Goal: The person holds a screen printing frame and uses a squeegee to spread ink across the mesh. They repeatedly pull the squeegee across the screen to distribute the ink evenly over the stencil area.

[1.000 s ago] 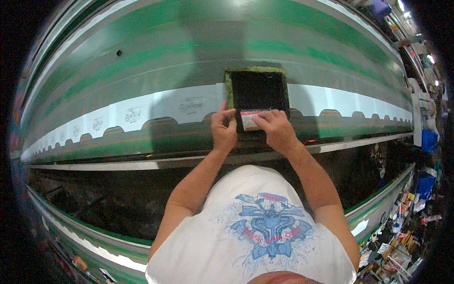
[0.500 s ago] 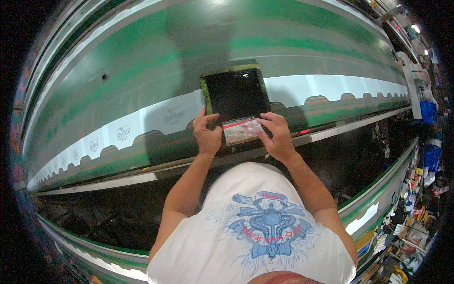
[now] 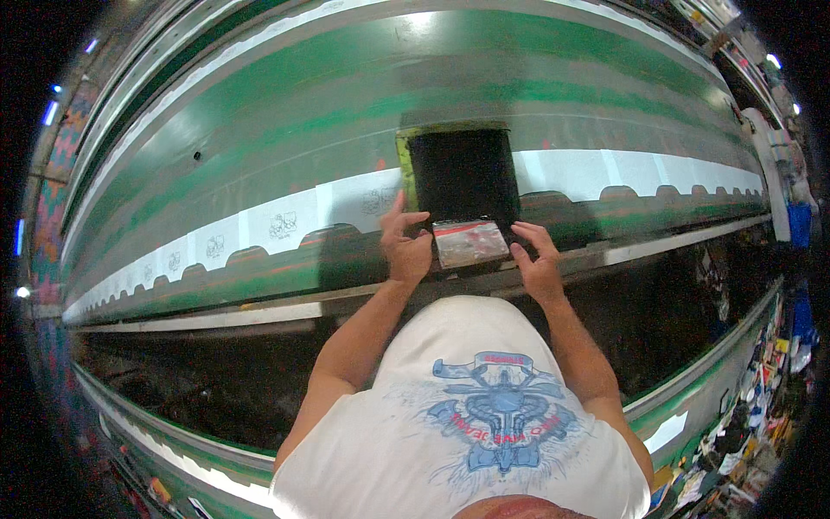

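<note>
A framed printing screen (image 3: 462,173) with a black middle and yellow-green tape on its left side is in front of me, over the row of white pieces. Its near end has a shiny, film-covered strip (image 3: 471,245) with a red line. My left hand (image 3: 406,249) grips the frame's near left corner, index finger stretched along the side. At the near right corner, my right hand (image 3: 538,266) has its fingers and thumb curved against the edge. What lies beneath the screen is hidden.
A long green table (image 3: 285,130) curves across the view. White pieces (image 3: 255,227) line its near side, several with small line-drawn figures left of the screen. A pale rail (image 3: 657,249) runs along the near edge. Mixed clutter (image 3: 752,424) fills the far right.
The view has swung left. Against the printed pieces, the screen has shifted left, closer to the last drawing. My right thumb has moved off the film-covered strip to the frame's right edge.
</note>
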Demonstrator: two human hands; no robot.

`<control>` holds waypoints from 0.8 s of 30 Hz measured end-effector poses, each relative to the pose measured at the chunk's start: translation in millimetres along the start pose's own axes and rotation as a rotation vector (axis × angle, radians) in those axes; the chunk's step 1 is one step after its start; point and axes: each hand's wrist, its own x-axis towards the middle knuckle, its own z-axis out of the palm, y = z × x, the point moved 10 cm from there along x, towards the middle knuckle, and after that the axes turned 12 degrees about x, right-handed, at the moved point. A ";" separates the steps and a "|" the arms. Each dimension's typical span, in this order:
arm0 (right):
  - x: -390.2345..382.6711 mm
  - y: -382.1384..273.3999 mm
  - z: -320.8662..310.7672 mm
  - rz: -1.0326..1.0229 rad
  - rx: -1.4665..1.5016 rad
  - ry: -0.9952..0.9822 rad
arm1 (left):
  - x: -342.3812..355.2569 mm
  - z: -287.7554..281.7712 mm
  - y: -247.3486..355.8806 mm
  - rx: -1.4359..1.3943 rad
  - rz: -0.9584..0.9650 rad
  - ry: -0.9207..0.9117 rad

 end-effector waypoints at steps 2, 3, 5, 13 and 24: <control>1.3 8.4 -23.0 -0.014 -0.024 -0.013 | -4.1 23.7 8.3 -0.042 -0.027 -0.007; 2.3 7.1 -32.5 -0.039 -0.083 -0.024 | -5.3 32.7 10.0 0.009 -0.018 -0.003; 3.0 6.4 -42.2 -0.124 -0.159 -0.059 | -8.9 47.6 8.5 -0.009 -0.029 -0.023; 9.5 -46.0 -4.8 -0.433 -0.254 -0.453 | -9.9 68.0 7.1 -0.065 -0.033 -0.005; 64.3 -28.0 31.0 -0.403 -0.481 -0.871 | -13.6 86.3 -17.9 -0.131 -0.085 -0.025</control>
